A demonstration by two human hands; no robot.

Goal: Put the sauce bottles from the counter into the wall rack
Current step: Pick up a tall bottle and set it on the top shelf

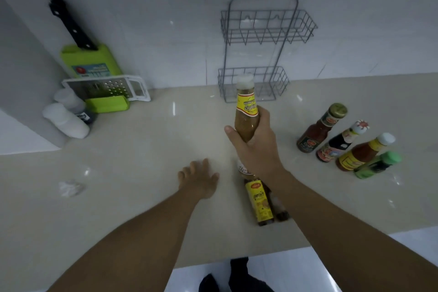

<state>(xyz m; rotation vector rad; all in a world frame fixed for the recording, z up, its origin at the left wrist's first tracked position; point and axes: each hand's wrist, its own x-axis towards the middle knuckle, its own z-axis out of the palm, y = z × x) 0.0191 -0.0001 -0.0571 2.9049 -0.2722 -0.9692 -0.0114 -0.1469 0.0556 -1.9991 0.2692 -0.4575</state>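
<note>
My right hand (257,147) grips a brown sauce bottle (246,111) with a white cap and yellow label, held upright above the counter in front of the lower basket of the grey wire wall rack (260,54). Both rack baskets hold nothing. Under my right wrist stands a yellow-labelled bottle (259,201), partly hidden. My left hand (199,179) rests flat on the counter, fingers apart. At the right stand several more bottles: a red sauce with gold cap (320,129), a dark one (341,142), an orange-red one (362,153) and a green one (376,165).
A green cutting board (91,61) with a black-handled knife (72,25) leans on the wall at the left, behind a grater (106,89) and two white shakers (65,119). A crumpled clear wrapper (71,188) lies on the beige counter (142,149).
</note>
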